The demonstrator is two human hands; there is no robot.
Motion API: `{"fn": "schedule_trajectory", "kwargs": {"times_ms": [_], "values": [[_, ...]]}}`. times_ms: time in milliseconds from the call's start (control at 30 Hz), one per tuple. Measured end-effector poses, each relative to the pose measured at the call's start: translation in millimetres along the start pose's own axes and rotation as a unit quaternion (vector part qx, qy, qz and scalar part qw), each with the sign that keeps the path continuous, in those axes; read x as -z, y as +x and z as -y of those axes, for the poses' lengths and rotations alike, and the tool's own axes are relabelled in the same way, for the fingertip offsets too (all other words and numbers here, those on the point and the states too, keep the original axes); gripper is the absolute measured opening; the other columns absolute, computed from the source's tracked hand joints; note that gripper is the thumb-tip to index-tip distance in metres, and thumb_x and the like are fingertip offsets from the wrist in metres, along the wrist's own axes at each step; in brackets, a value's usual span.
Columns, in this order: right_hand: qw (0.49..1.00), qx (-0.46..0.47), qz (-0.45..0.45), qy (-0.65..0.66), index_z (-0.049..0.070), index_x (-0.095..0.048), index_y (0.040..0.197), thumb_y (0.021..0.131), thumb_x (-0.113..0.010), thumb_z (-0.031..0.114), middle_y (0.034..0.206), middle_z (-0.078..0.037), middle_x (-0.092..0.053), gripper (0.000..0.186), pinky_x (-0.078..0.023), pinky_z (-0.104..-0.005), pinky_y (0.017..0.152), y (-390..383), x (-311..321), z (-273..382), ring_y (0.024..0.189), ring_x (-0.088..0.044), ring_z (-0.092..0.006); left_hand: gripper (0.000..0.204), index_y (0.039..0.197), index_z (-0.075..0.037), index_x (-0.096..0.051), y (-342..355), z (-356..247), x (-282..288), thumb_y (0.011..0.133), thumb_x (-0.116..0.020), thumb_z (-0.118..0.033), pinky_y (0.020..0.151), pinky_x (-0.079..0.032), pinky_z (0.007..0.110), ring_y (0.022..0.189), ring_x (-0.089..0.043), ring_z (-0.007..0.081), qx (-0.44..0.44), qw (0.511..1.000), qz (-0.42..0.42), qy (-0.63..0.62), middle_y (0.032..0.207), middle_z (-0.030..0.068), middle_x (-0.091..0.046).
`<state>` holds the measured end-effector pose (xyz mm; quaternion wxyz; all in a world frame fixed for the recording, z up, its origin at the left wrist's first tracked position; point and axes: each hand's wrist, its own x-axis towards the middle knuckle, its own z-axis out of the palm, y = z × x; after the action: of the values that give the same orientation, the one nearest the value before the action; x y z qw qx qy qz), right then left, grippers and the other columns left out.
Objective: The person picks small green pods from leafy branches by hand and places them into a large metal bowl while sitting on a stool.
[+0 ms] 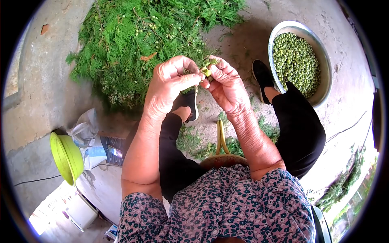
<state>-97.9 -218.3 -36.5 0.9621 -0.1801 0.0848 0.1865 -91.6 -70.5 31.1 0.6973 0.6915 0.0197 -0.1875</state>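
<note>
Head view: your left hand (pixel 173 79) pinches sprig (pixel 208 69) between thumb and fingertips; your right hand (pixel 227 83) grips same sprig from opposite side, likely so one steadies while other works. Sprig sits at lower-right edge of branch pile (pixel 121 44) as seen, held off floor, probably for closer sight. Metal basin (pixel 327 75) with green berries (pixel 295 60) stands right of branch pile, seemingly for easy right-side reach. Sprig looks small, feathery, green, yellow-green lump by right thumb; fingers hide rest.
</note>
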Motion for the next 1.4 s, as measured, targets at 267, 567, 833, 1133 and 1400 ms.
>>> {"fn": "schedule_trajectory", "kwargs": {"times_ms": [267,567,833,1133,1400], "values": [[0.997,0.024,-0.021,-0.076,-0.001,-0.055,0.095,0.083,-0.056,0.004,0.078,-0.008,-0.060,0.013,-0.045,-0.0234,0.055,0.4,1.8,-2.0,0.063,-0.055,-0.0135,0.017,0.092,0.003,-0.061,3.4,12.8,-7.8,0.076,-0.062,-0.002,0.062,-0.045,0.022,0.069,-0.055,0.0094,-0.205,0.928,-0.111,0.290,0.081,0.0067,-0.062],[0.986,0.089,-0.023,-0.137,0.000,-0.055,0.094,0.079,-0.060,0.001,0.080,-0.007,-0.061,0.016,-0.044,-0.0209,0.054,-1.0,-4.7,-2.3,0.068,-0.058,-0.0117,0.018,0.092,0.007,-0.061,1.1,8.8,-1.7,0.079,-0.061,-0.006,0.060,-0.045,0.021,0.068,-0.057,0.0094,-0.040,0.983,-0.056,0.170,0.080,0.0064,-0.063],[0.985,0.061,-0.017,-0.162,0.000,-0.056,0.091,0.079,-0.061,0.002,0.075,-0.006,-0.061,0.013,-0.044,-0.0204,0.053,-1.5,-5.1,-0.6,0.064,-0.056,-0.0108,0.018,0.093,0.005,-0.061,3.6,9.4,-7.9,0.080,-0.059,-0.007,0.061,-0.047,0.022,0.068,-0.059,0.0116,-0.034,0.993,-0.082,0.078,0.079,0.0073,-0.062],[0.983,0.044,-0.035,-0.175,-0.001,-0.057,0.090,0.081,-0.059,0.007,0.071,-0.006,-0.060,0.012,-0.043,-0.0208,0.051,-5.6,-8.9,-0.3,0.060,-0.054,-0.0101,0.013,0.082,0.002,-0.060,3.9,7.1,-5.8,0.081,-0.057,-0.011,0.056,-0.043,0.022,0.063,-0.054,0.0106,0.019,0.997,-0.058,0.040,0.072,0.0035,-0.059],[0.998,-0.043,-0.031,-0.027,0.001,-0.053,0.080,0.082,-0.057,0.008,0.072,-0.010,-0.059,0.009,-0.044,-0.0258,0.052,-4.8,0.4,-5.6,0.058,-0.055,-0.0175,0.010,0.083,-0.001,-0.057,3.5,7.3,-4.0,0.081,-0.055,-0.010,0.056,-0.041,0.023,0.063,-0.052,0.0116,0.087,0.994,-0.032,-0.061,0.071,0.0027,-0.055]]}}
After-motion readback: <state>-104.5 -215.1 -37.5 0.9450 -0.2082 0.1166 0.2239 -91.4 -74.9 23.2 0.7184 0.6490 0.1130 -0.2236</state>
